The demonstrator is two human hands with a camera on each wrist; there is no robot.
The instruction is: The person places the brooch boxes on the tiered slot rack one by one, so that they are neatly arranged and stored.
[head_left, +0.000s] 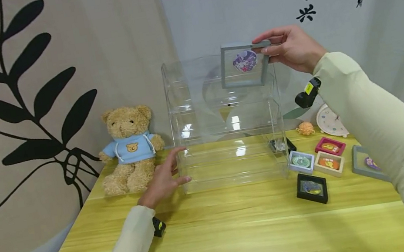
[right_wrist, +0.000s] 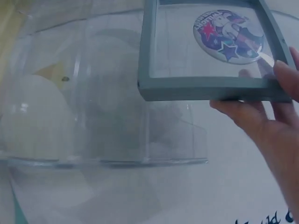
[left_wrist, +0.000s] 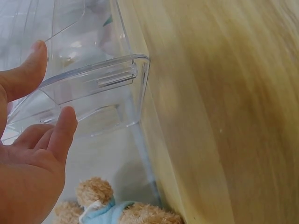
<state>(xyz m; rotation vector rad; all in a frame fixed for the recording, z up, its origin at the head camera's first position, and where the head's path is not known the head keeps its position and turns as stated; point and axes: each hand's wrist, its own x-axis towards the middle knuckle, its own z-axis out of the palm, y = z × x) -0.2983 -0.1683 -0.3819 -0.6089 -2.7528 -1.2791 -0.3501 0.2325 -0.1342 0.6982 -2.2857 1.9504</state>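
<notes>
My right hand holds a grey display frame by its right side, at the top tier of a clear acrylic stepped rack. Behind the frame's clear window is a round purple badge with a cartoon figure and stars. In the right wrist view, the thumb lies over one face and the fingers are behind the frame. At the rack's left side is my left hand, thumb and fingers spread along the edge. The left wrist view shows the thumb at the clear panel; firm contact is unclear.
Right of the rack lie small framed badges: black, light blue, cream and crimson. Another grey frame is partly behind my right sleeve. A teddy bear sits left; a white round clock stands back right.
</notes>
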